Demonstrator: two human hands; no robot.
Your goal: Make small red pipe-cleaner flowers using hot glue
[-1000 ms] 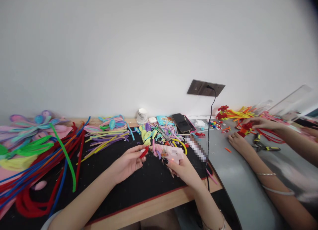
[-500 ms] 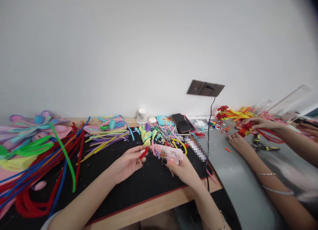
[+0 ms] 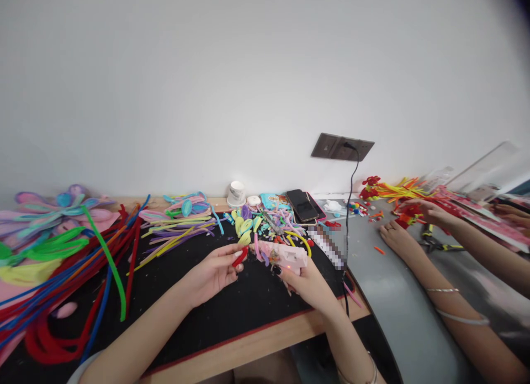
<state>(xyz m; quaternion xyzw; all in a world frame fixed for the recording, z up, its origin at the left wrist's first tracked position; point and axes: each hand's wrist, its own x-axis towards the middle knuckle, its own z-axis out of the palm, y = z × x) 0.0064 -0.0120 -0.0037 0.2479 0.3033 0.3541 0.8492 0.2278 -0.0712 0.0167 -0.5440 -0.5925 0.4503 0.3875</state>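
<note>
Above the black mat, my left hand pinches a small red fuzzy piece between thumb and fingers. Just to its right, my right hand is wrapped round a pale pink glue gun with a small red light on it. The gun's front end points left toward the red piece, with a small gap between them. Beyond both hands lie yellow and green fuzzy loops.
Bundles of coloured fuzzy stems lie left. A paper cup and a phone stand or lie near the wall. A black cable hangs at right. Another person's hand works beside pliers.
The glue gun in my right hand has shifted very slightly right. My left hand has barely moved. At the right, the other person's hands have moved a little with a red item.
</note>
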